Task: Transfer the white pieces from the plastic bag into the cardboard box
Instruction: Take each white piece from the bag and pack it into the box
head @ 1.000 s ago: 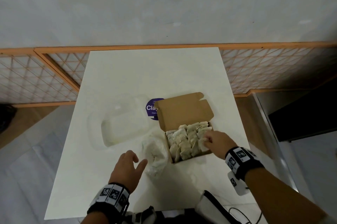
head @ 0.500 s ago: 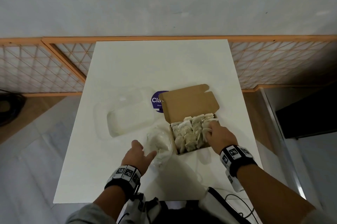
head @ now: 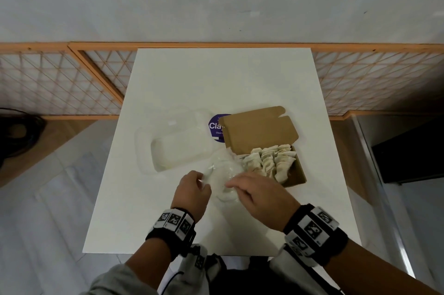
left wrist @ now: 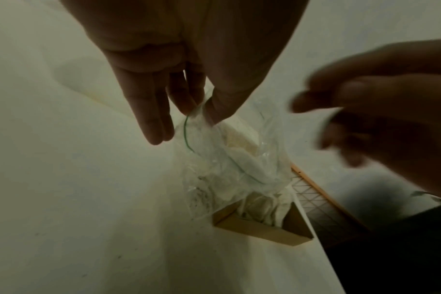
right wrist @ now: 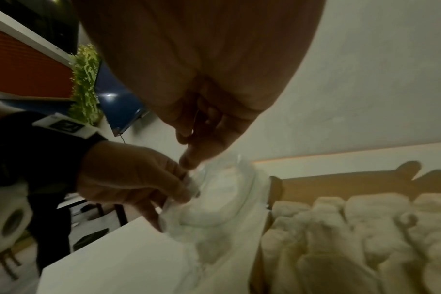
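Head view shows the left hand (head: 192, 192) pinching the near-left rim of the plastic bag (head: 224, 174), which lies on the table (head: 216, 78) touching the cardboard box (head: 295, 174). The right hand (head: 262, 195) reaches to the bag's mouth; whether it grasps anything I cannot tell. White pieces (head: 269, 161) crowd the box. With so flimsy a film, a tug might spill those left inside onto the table.
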Demonstrator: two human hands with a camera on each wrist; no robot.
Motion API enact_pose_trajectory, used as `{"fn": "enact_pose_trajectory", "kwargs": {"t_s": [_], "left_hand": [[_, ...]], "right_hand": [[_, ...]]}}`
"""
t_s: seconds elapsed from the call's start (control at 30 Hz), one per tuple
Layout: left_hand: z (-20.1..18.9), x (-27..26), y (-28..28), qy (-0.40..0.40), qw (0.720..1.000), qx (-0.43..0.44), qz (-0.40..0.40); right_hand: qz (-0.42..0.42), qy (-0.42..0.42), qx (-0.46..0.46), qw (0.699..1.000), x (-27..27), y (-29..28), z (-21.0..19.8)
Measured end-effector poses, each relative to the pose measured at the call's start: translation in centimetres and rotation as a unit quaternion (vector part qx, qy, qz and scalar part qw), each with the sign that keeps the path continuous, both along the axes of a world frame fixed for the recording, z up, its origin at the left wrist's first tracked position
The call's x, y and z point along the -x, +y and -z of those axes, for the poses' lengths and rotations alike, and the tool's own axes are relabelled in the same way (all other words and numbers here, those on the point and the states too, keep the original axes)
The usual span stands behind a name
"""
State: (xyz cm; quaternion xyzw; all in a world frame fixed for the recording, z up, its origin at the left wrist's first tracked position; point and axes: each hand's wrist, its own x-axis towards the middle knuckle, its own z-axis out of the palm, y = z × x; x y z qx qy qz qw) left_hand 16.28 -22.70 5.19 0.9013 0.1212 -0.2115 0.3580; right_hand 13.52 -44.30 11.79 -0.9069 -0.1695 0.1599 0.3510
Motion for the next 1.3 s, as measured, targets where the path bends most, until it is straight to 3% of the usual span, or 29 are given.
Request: {"fn": "enact_pose_trajectory", "kwargs": {"t_s": [0.1,0.27,0.53,0.73,0.87,0.97,1.13,1.3], "left_hand": [[-1.4,0.3,-0.9,-0.05,0.998,0.022,0.015],[-3.9,0.6,-1.6,-0.106,0.992,0.044,0.043],[-6.0,1.4,-2.0,-0.152,0.982,0.075,0.082],[-6.4,1.7,-2.3,-0.163,0.979,0.086,0.088],[-6.5,1.3,-2.0,-0.162,0.98,0.096,0.061],[-6.3,0.3,-0.8,-0.154,0.984,0.089,0.023],[-5.8,-1.3,1.1,-0.082,0.985,0.143,-0.042],[-5.1,-0.9,1.2,-0.044,0.991,0.116,-0.042]], "right_hand": [[-0.019,0.027,0.041,0.999,-1.4,2.5,1.2],[0.023,0.056,0.16,0.985,-3.2,4.0,3.4],[0.044,0.082,0.233,0.968,-3.7,5.2,6.0],[0.055,0.064,0.27,0.959,-4.2,5.1,5.6],[0.042,0.006,0.243,0.969,-4.9,5.5,5.3],[0.028,0.023,0.202,0.979,-4.5,5.0,3.6],[0.075,0.017,0.083,0.994,-3.1,3.7,0.6],[0.161,0.055,-0.053,0.984,-1.5,1.9,-1.8]]}}
